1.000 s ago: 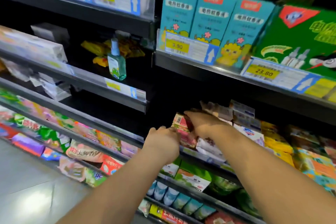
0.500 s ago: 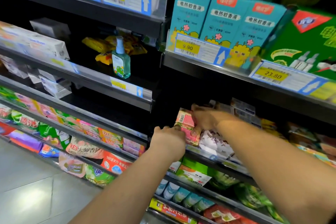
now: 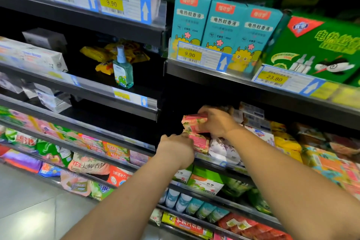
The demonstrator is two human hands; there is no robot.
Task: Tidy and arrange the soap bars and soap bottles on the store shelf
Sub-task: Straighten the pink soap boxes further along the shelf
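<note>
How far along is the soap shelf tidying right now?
Done: nothing looks clearly finished yet. In hand: the right hand grips the upper pink soap pack just above the lower pink soap pack, which the left hand touches. Left: the white soap packs beside them lie jumbled, the yellow packs on the left shelf are scattered, and the spray bottle stands alone.

Two forearms, both uncovered along their whole visible length, with no sleeve edge in frame. Left hand (image 3: 176, 147) and right hand (image 3: 217, 122): bare, shown from the back, knuckle ridges and wrist creases discernible; fingertips mostly hidden.
</note>
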